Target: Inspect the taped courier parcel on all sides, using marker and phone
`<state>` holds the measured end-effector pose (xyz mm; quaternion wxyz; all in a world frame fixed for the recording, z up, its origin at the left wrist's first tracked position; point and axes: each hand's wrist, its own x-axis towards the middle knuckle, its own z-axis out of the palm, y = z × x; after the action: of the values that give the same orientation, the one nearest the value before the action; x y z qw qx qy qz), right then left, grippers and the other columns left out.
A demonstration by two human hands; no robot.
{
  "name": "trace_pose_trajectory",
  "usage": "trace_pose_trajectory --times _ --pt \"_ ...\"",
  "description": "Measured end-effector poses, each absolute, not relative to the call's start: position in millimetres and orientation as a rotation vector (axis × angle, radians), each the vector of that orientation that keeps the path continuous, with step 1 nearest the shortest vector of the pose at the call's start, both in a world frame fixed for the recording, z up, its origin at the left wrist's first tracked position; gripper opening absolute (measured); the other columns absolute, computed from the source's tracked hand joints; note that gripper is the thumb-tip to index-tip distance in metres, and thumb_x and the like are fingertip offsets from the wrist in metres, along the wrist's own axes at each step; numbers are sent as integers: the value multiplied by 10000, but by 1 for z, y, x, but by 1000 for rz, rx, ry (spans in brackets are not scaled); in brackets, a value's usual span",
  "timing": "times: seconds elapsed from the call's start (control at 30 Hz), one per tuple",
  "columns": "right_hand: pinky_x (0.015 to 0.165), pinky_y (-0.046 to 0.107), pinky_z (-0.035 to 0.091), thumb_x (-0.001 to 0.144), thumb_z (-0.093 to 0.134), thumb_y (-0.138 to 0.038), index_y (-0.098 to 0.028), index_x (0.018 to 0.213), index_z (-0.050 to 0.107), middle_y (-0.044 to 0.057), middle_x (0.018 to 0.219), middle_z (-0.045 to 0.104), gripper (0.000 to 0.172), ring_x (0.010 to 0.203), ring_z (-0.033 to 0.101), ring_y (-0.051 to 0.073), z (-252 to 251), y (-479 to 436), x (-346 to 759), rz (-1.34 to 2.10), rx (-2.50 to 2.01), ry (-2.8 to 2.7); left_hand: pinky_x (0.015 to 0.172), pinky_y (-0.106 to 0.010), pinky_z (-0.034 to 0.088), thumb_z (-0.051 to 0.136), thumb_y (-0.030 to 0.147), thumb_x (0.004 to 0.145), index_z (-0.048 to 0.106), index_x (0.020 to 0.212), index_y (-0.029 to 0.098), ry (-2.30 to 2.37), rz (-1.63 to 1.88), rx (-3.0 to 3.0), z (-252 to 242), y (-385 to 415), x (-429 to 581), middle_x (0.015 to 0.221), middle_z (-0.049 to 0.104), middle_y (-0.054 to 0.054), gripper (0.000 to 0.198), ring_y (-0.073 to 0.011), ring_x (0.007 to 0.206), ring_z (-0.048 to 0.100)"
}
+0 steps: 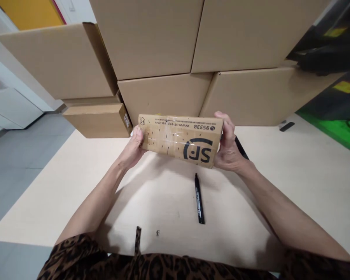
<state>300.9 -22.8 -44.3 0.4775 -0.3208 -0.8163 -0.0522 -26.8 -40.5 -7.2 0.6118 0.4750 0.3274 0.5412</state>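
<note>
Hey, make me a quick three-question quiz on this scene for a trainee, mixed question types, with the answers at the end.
1. True or false: the print on the small cardboard box appears upside down in this view.
2. What lies on the table in front of the person, between the forearms?
A) a pair of scissors
B) a black marker
C) a roll of tape
3. Which hand holds the end of the box nearer the large SF logo?

Key: 1. True. 2. B. 3. The right hand.
</note>
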Motion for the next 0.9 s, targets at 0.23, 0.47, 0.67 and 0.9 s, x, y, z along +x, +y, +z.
trace_pose_trajectory --times 0.23,0.47,0.67,0.9 --pt "1271 728 346 811 807 -412 -499 1710 51 26 1778 243 1178 1596 367 401 -42 -26 299 -343 -577 -2041 1222 -512 510 658 796 889 709 1256 265 805 1253 942 -7 -33 -28 1417 728 -76 647 -349 1526 525" --pt "1242 862 187 778 820 -312 -727 1515 344 -42 1672 451 971 1557 437 454 -67 -34 286 -190 -701 -2257 936 -411 658 883 386 720 773 985 208 1098 1232 606 -24 -23 -29 920 840 -35 338 -280 980 803" --pt "1293 819 21 719 872 -448 -549 1596 410 -28 1784 321 996 1657 233 485 -44 -45 291 141 -746 -2304 790 -315 662 838 355 745 776 1020 213 1047 1254 620 -35 -24 -22 963 850 -15 316 -224 896 800" --pt "1327 737 76 743 857 -690 -506 1699 237 -55 1854 100 1154 1700 -47 442 -7 -56 311 567 -673 -2399 985 -359 638 856 385 783 791 1020 205 987 1250 674 -38 -31 -13 1037 853 -35 305 -254 1061 791"
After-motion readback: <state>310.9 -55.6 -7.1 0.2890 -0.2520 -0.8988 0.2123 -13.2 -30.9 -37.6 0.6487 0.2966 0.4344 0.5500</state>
